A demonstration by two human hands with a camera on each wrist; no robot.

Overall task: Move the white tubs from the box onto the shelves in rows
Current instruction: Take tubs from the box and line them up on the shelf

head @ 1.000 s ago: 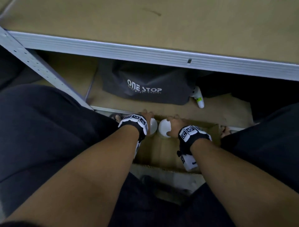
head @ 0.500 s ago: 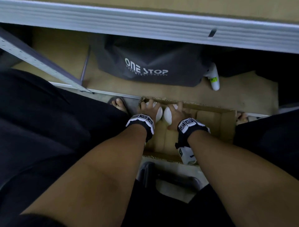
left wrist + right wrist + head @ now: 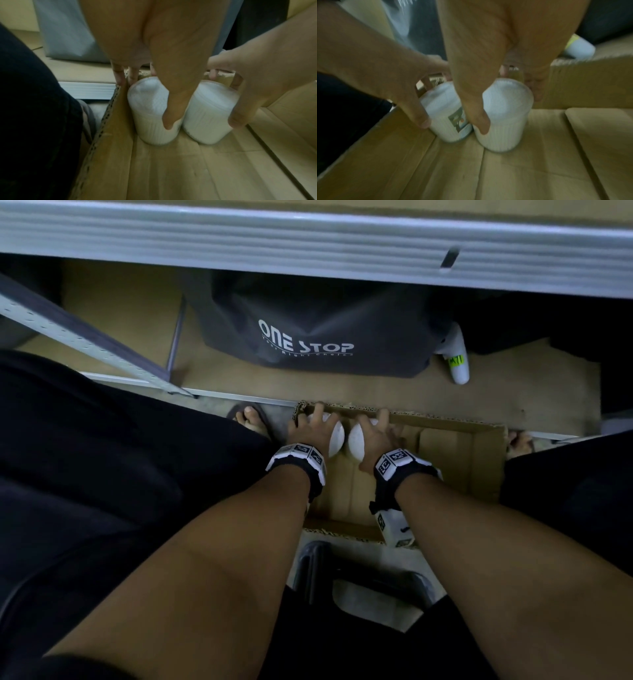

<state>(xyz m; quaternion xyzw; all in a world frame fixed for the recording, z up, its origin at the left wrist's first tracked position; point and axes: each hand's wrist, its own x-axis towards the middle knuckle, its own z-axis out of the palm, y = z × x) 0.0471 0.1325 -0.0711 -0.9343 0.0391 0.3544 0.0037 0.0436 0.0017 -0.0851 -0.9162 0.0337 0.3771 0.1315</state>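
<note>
Inside the corrugated cardboard box [image 3: 479, 460], at its far left corner, the left hand [image 3: 310, 429] and right hand [image 3: 375, 436] are each gripping one upright, ribbed white tub [image 3: 150, 108] [image 3: 503, 112], fingers curled round the cylinders.

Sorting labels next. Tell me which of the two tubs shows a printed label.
The left tub, gripped by the left hand, next to the box wall. A coloured label shows on its side; the right tub shows only plain white ribbing.

Dim, yellowish indoor light throughout, deep shadow under the shelf, wide-angle bending at the edges, and soft motion blur in both wrist views
</note>
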